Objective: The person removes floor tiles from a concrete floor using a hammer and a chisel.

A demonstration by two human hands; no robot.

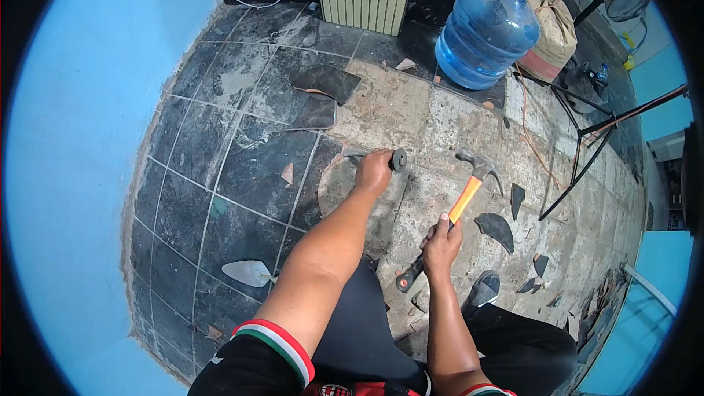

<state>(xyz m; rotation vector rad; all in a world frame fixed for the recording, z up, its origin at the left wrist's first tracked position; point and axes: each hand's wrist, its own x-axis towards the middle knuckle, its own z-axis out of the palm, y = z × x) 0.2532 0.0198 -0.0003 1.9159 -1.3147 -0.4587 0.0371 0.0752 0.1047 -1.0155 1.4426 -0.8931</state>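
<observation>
My left hand (374,170) is closed around a chisel (398,160) with a round black guard. Its metal end points left, close to the broken edge of the dark floor tiles (253,169). My right hand (442,246) grips a claw hammer (466,194) by its orange and black handle, with the head up and away from the chisel. Beneath both hands lies rough bare floor (433,169). Left of my left forearm, a trowel (248,273) rests on the tiles, its handle partly hidden by the arm.
Dark tile shards (495,232) lie to the right, near my shoe (484,290). A loosened tile piece (328,83) sits farther ahead. At the back stand a blue water jug (488,29), a paper sack (550,33) and a black tripod (579,132). A blue wall (88,147) borders the left.
</observation>
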